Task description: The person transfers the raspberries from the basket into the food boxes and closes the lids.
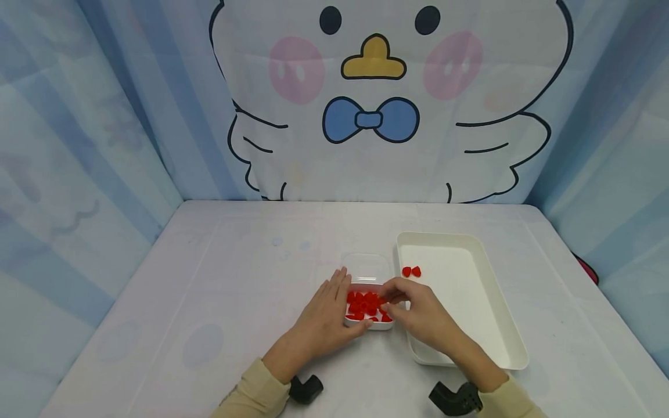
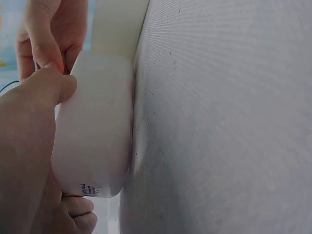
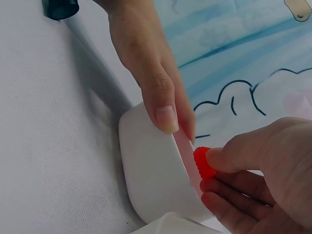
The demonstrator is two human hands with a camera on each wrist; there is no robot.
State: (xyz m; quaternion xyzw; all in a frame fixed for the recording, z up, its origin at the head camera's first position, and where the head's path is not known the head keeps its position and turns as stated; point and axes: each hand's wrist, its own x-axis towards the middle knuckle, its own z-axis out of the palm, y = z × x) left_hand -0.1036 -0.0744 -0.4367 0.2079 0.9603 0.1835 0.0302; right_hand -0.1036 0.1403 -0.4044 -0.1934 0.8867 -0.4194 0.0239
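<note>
A small white plastic box [image 1: 383, 327] holds many small red pieces [image 1: 369, 303]. My left hand [image 1: 326, 313] holds this box, fingers along its left side and thumb over the near rim. Above the box's right side, my right hand [image 1: 424, 312] pinches one red bumpy piece [image 3: 202, 163] between thumb and fingers; its exact kind is not clear. In the left wrist view, the box's side wall [image 2: 97, 124] bears small dark print.
A clear lid [image 1: 367, 266] stands open behind the box. To the right lies a shallow white tray [image 1: 462, 296] with two red pieces [image 1: 411, 271] near its left edge. Curtains [image 1: 68, 174] surround the table [image 1: 235, 255] at the back and sides.
</note>
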